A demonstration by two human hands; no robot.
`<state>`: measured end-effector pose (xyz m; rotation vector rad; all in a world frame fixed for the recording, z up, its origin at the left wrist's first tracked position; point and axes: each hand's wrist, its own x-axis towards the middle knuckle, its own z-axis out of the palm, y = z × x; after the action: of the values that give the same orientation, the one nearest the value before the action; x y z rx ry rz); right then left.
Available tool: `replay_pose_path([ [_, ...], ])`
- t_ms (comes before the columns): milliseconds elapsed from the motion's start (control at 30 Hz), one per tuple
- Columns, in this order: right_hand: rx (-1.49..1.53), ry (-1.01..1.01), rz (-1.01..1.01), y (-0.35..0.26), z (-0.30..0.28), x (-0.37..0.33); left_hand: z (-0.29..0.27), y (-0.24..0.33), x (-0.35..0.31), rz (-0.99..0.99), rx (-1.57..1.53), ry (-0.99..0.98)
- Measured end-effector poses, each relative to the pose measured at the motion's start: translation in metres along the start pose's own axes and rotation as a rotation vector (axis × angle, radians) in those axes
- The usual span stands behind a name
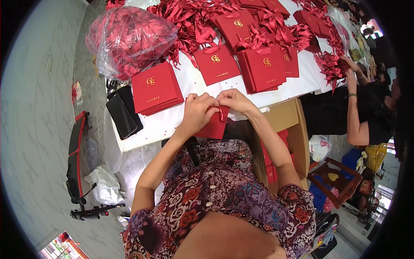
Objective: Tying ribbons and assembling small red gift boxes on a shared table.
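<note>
A small red paper gift bag [212, 128] is at the table's near edge, in front of my body. My left hand [197, 113] is closed at its top edge, thumb and fingers pinched together. Close beside it, my right hand [237, 102] pinches a red ribbon [221, 115] that hangs at the bag's top. The fingertips almost meet and partly hide the ribbon. Just beyond my left hand lies a neat stack of red bags [157, 87]. Farther off, a single flat red bag [217, 64] shows a ribbon at its top.
More stacked red bags [264, 69] and loose ribbons [185, 21] cover the white table [151, 129]. A clear plastic sack of ribbons [131, 41] and a black phone [121, 114] are at left. An open cardboard box [297, 142] stands right; a co-worker's hands [351, 71] handle ribbons.
</note>
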<state>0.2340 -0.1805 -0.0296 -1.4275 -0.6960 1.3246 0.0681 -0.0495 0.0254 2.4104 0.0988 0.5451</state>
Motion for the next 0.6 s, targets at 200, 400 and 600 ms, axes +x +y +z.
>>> replay_pose_path([
  [200,0.028,0.483,-0.111,-0.002,0.003,0.015,0.003,0.006,-0.004,-0.069,-0.162,-0.049],
  [400,-0.191,0.263,-0.026,-0.017,-0.012,-0.029,0.005,-0.012,-0.008,-0.257,-0.135,0.084],
  [600,-0.642,-0.054,-0.063,-0.030,-0.005,-0.071,0.016,-0.017,0.004,-0.242,-0.054,0.101],
])
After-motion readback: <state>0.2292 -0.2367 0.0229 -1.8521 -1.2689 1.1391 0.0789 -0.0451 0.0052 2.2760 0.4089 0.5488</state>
